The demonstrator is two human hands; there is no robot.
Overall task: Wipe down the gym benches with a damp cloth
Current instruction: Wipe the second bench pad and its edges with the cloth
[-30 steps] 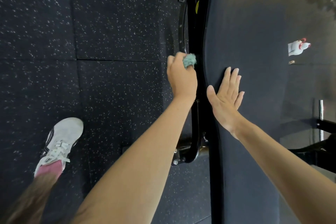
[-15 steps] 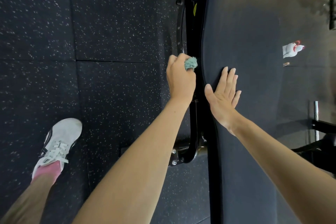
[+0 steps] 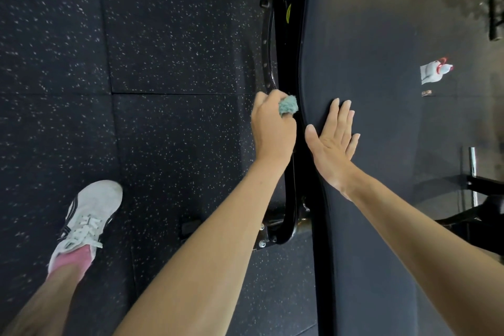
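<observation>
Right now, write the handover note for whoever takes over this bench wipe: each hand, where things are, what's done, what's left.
Left hand grips the bunched cloth at the pad's left edge, beside the black frame.
Right hand lies open and flat on the pad, near that same edge.
Done: cannot tell; the pad shows no clear wet trace.
Left: likely the rest of this edge, then the pad top. Other benches are out of view.

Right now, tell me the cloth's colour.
The cloth is pale teal, bunched in the left hand; the head view shows it best.
</observation>
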